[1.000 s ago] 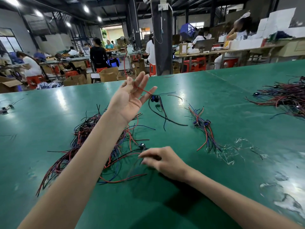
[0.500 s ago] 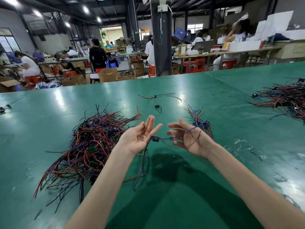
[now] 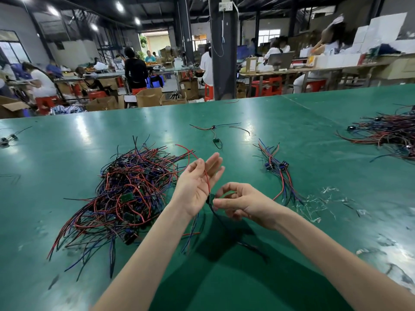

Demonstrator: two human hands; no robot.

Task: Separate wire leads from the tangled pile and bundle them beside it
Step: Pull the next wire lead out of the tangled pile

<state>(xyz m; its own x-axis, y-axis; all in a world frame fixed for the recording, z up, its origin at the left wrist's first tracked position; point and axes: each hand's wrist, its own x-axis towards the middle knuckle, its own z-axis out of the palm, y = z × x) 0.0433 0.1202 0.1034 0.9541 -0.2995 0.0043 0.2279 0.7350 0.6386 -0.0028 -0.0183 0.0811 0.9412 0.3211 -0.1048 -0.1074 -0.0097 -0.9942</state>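
Note:
A tangled pile (image 3: 125,194) of red, blue and black wire leads with small green boards lies on the green table (image 3: 292,131), left of centre. A small sorted bundle (image 3: 277,169) of leads with blue connectors lies to the right. Between them, above the table, my right hand (image 3: 244,204) pinches the dark connector of one wire lead (image 3: 207,178). Its red wire runs up across my left hand (image 3: 197,185), which is held palm-up with straight fingers touching the wire. Dark wires hang below the connector.
A single lead (image 3: 215,131) lies farther back at centre. A second large pile (image 3: 386,135) sits at the right edge. Clear plastic scraps (image 3: 314,205) lie right of the bundle. A few leads (image 3: 9,139) rest at the far left. People work at benches behind.
My left hand came back from the far single lead to the middle. My right hand lifted a lead out of the pile and now pinches its connector; the red wire stands up across my left palm.

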